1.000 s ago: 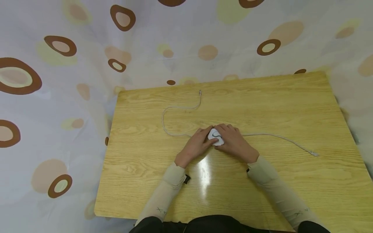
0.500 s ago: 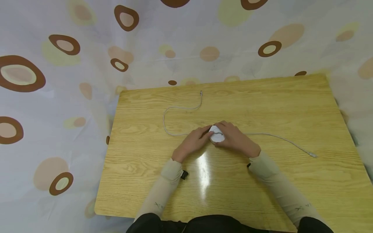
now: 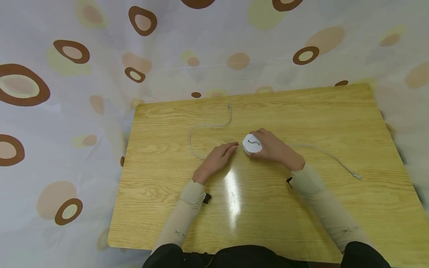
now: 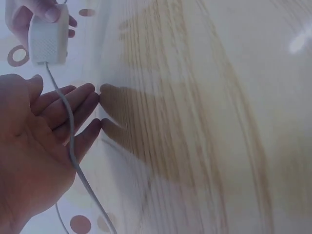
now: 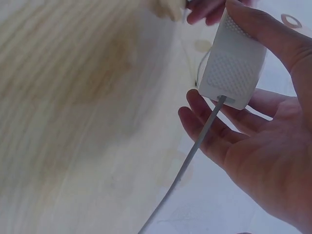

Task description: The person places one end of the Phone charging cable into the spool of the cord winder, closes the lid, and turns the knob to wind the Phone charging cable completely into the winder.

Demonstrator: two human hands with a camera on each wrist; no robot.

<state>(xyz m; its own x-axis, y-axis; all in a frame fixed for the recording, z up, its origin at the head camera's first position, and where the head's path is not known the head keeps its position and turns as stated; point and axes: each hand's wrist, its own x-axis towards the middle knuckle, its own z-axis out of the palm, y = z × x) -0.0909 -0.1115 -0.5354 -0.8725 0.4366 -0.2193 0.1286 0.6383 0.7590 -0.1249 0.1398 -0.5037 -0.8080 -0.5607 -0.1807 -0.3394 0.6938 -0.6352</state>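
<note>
Wooden tabletop [image 3: 157, 186], right fingers [image 5: 192, 122] curled around white box [image 5: 234, 68], left fingers [image 4: 87, 135] loosely extended beside cable [image 4: 72, 130].

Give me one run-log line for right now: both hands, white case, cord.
left hand: fingers relaxed, cord passing palm | right hand: gripping white case | far plug: on table | right plug: on table

Box [image 3: 251, 145]: white, with a grey wavy mark on the top face and a fine dotted texture in the same white on its sides. Cable [image 4: 87, 184]: plain grey, paler in the head view. Bench [image 3: 161, 167]: yellow-tan with darker wood-grain streaks. Backdrop sheet [image 3: 187, 37]: whitish, printed with brown rings, tan ovals and pale yellow-green blots. Sleeves [image 3: 182, 208]: beige, bearing small dark marks. Garment [image 3: 254, 257]: black.
</note>
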